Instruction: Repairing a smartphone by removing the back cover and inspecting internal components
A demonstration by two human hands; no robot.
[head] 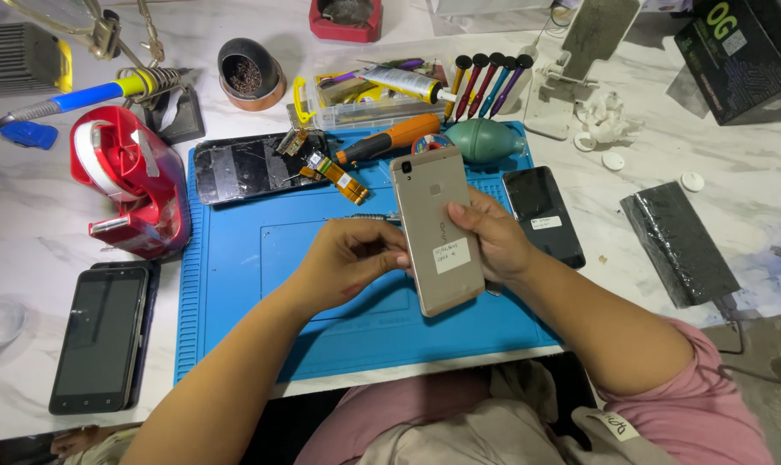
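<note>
A gold smartphone [435, 226] is held back side up above the blue work mat [235, 275], a white sticker on its lower half. My right hand [492, 234] grips its right edge, thumb lying across the back. My left hand [349, 261] is curled at the phone's left edge, fingertips touching its side. A thin metal tool pokes out above the left hand, lying on the mat.
A cracked phone screen [246, 165] with a flex cable, an orange screwdriver [389, 139] and a green air blower [485, 139] lie at the mat's far edge. A black phone [544, 215] sits right, another [98, 337] left. A red tape dispenser [132, 182] stands at left.
</note>
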